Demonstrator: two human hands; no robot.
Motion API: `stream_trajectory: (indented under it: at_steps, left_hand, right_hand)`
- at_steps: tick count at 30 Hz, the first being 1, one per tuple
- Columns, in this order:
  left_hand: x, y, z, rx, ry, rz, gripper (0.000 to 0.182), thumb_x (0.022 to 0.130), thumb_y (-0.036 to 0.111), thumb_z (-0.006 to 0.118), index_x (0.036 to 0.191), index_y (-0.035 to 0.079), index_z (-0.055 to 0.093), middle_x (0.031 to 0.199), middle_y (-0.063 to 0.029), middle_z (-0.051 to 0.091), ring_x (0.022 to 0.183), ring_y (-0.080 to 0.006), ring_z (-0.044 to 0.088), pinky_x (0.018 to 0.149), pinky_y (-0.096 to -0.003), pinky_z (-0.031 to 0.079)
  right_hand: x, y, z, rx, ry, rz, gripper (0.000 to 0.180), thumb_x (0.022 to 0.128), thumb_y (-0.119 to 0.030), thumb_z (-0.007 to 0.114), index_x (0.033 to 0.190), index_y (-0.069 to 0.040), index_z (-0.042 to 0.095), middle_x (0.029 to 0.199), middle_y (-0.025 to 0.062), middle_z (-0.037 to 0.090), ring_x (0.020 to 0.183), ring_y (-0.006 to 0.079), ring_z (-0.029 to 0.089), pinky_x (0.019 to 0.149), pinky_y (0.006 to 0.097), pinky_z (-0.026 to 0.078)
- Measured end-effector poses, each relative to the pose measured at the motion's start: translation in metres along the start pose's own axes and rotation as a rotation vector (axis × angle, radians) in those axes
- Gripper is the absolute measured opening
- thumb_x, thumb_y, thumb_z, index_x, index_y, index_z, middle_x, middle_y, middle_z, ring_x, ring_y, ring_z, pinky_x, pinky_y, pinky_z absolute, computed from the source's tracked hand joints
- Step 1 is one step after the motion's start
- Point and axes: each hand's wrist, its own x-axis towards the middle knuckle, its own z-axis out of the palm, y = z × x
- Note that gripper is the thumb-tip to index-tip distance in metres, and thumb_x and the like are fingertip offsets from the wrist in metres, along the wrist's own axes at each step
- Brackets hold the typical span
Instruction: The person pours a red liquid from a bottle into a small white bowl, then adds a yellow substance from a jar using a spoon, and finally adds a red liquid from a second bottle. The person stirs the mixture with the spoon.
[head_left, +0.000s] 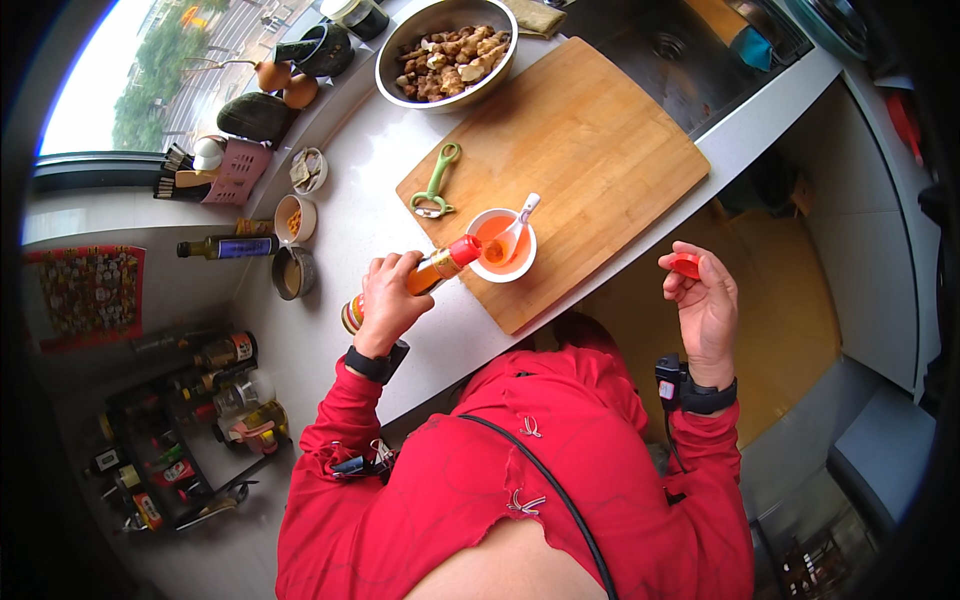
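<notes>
My left hand (391, 302) grips a glass sauce bottle (433, 276) with a red neck, tilted so its mouth is over a white bowl (531, 262). Orange-red liquid lies in the bowl, and a white spoon (527, 209) rests in it with its handle over the rim. The bowl stands on a wooden cutting board (592, 142). Away to the right, past the counter edge, my right hand (705, 307) holds a red plastic cap (685, 265) between thumb and fingers. A green-handled peeler (437, 180) lies on the board's left part.
Behind the board is a steel bowl (386, 71) of knobbly roots. A sink (664, 82) lies at the upper right. Small bowls (306, 219) and an oil bottle (229, 247) are at the left. Several bottles stand in a rack (206, 450) at lower left.
</notes>
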Motion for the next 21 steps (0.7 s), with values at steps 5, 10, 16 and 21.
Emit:
stream_trajectory:
  at_steps: [5, 10, 16, 21]
  left_hand:
    - [-0.004, 0.0, 0.0, -0.004, 0.003, 0.004, 0.053, 0.058, 0.013, 0.071, 0.11, 0.014, 0.065, 0.094, -0.0077, 0.061, 0.095, -0.0319, 0.054, 0.081, -0.0426, 0.043]
    - [-0.007, 0.0, -0.001, -0.046, -0.002, -0.002, 0.052, 0.058, 0.013, 0.071, 0.11, 0.012, 0.065, 0.093, -0.0081, 0.06, 0.094, -0.032, 0.054, 0.081, -0.0425, 0.043]
    - [-0.008, 0.001, 0.002, -0.05, -0.005, 0.002, 0.052, 0.058, 0.013, 0.071, 0.109, 0.012, 0.064, 0.093, -0.0086, 0.061, 0.093, -0.0322, 0.054, 0.08, -0.0427, 0.044]
    - [-0.009, 0.001, 0.003, -0.019, -0.004, 0.013, 0.052, 0.057, 0.013, 0.071, 0.109, 0.012, 0.064, 0.094, -0.0082, 0.061, 0.094, -0.0325, 0.054, 0.08, -0.043, 0.044]
  right_hand:
    - [0.002, 0.0, 0.007, -0.003, -0.025, 0.01, 0.034, 0.099, -0.026, 0.052, 0.113, 0.002, 0.065, 0.097, 0.0129, 0.071, 0.074, 0.0117, 0.063, 0.066, 0.0244, 0.05]
    - [0.004, 0.001, 0.01, -0.004, -0.049, 0.025, 0.033, 0.099, -0.026, 0.053, 0.113, 0.001, 0.065, 0.097, 0.013, 0.071, 0.074, 0.0117, 0.063, 0.067, 0.0247, 0.05]
    - [0.004, 0.003, 0.012, -0.01, -0.069, 0.038, 0.033, 0.099, -0.026, 0.053, 0.113, 0.001, 0.064, 0.098, 0.0136, 0.07, 0.075, 0.0119, 0.063, 0.068, 0.025, 0.051]
    - [0.003, 0.003, 0.011, -0.007, -0.08, 0.039, 0.033, 0.099, -0.026, 0.053, 0.113, 0.001, 0.064, 0.099, 0.0136, 0.07, 0.076, 0.0117, 0.063, 0.068, 0.0246, 0.05]
